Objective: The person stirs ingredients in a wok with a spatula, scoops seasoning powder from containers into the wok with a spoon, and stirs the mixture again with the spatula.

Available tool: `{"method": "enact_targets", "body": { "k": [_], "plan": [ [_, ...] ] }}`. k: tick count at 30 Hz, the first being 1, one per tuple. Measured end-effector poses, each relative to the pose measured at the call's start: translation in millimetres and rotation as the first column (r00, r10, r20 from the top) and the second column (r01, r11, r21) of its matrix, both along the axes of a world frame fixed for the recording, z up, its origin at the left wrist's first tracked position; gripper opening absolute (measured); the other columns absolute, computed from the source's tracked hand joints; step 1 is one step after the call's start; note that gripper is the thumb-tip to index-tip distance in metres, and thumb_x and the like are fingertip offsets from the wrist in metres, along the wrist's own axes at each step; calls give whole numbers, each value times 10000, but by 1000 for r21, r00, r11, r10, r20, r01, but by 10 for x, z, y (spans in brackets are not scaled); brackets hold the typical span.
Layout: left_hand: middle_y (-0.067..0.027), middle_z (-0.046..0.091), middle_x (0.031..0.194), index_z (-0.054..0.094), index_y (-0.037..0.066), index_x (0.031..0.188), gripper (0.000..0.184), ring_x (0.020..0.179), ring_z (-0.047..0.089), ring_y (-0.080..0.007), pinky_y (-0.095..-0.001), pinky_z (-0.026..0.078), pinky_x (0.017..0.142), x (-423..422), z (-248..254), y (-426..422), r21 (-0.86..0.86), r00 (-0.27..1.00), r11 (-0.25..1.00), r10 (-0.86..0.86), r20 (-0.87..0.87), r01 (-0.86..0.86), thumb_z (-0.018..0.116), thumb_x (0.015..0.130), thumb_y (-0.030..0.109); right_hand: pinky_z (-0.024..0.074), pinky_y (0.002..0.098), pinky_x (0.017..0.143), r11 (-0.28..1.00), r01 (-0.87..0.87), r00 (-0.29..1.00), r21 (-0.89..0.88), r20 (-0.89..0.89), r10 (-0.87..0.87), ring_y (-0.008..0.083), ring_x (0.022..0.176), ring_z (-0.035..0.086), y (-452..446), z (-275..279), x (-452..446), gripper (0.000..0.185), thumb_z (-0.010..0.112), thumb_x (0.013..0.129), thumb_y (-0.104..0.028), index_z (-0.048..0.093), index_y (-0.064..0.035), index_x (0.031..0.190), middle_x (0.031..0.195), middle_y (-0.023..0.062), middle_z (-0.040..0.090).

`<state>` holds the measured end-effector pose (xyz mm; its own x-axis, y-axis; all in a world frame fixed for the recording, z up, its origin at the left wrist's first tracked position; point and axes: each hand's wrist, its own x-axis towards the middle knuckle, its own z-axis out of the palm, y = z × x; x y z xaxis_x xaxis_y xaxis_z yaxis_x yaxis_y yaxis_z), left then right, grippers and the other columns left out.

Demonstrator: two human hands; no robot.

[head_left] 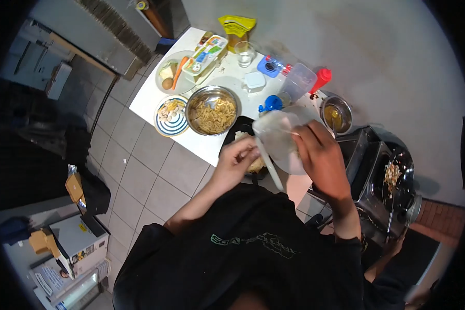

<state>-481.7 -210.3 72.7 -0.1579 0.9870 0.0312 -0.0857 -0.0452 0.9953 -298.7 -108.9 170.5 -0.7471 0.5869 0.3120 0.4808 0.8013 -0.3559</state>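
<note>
A large metal bowl of pale, stick-shaped food sits on the white worktop. To the right of this bowl, and nearer the wearer, the right hand has its grip clamped on a clear plastic container, held tilted. Also on the bowl's near right side, the left hand brings its thumb and fingers close together beside a long white strip; I cannot tell whether that grip clamps it, or whether the strip belongs to the container. Beneath the hands, just right of the bowl, lies a black tray with pale food in it.

Touching or just beside the bowl's left is a striped plate of food pieces; beyond the bowl, to its left, a carrot lies near a labelled tub. Well right of the bowl, a wok holds chopped food, near another person's hand.
</note>
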Motion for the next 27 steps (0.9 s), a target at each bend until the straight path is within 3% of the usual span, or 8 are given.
{"method": "enact_targets", "body": {
  "k": [3,8,11,16,18,21,23,27],
  "plan": [
    [-80,603,994,596,-42,1042,164,903,616,-123,-244,494,786,37,18,-58,24,999,1000,-9,35,8,562,890,-94,498,436,740,994,73,996,87,-58,-68,347,840,587,-76,-33,46,211,611,791,8,591,8,1001,921,155,543],
    [-98,601,1006,597,-46,1050,172,910,637,-153,-265,511,771,-118,67,-122,-12,997,999,-37,-64,37,562,887,-87,503,411,728,981,51,997,185,43,-60,303,841,596,-184,-271,-108,212,641,769,-10,600,7,976,923,139,545],
    [-93,605,996,603,-44,1039,149,903,642,-160,-272,514,762,-230,-17,-141,-105,997,992,-74,-26,71,564,896,-59,481,406,712,995,63,998,-76,9,-62,296,810,566,-330,-394,-293,186,666,770,-45,608,-10,943,884,116,519],
    [-68,638,1064,577,-21,1167,274,928,620,-119,-265,507,784,-501,-283,-250,-144,994,989,-9,113,25,527,902,-68,466,401,739,972,63,998,-228,4,-64,295,866,537,-281,-373,-433,319,748,732,-96,626,-55,1024,985,116,489],
    [-51,646,1095,556,-22,1226,339,971,613,-116,-270,497,845,-756,-532,-328,-88,992,993,-75,104,84,512,895,-77,468,369,765,952,61,973,-301,-193,-124,295,918,538,-99,-349,-455,403,791,703,-118,623,-62,1065,1038,110,481],
    [-33,661,1024,592,-15,1165,303,948,613,-106,-266,496,827,-1081,-589,-480,-152,993,986,-50,106,65,539,873,-70,481,369,771,950,123,983,-288,-97,-156,281,902,563,523,-402,-624,365,733,795,-135,604,-66,1130,1035,140,547],
    [-14,664,948,621,2,1100,250,893,617,-94,-256,499,786,-1266,-608,-543,-224,998,973,46,-30,-52,585,856,-35,487,362,813,909,-64,992,-411,-124,14,291,936,575,1116,-791,-907,386,692,832,-147,565,-83,1191,1090,149,546],
    [9,636,866,629,26,1017,148,785,599,-75,-242,497,695,-1479,-595,-676,-276,938,922,317,139,-271,617,870,36,452,420,958,939,-178,914,-295,303,269,353,1169,523,2256,-1946,-1537,774,788,714,-178,404,-159,1387,1310,169,464]
  ]
}}
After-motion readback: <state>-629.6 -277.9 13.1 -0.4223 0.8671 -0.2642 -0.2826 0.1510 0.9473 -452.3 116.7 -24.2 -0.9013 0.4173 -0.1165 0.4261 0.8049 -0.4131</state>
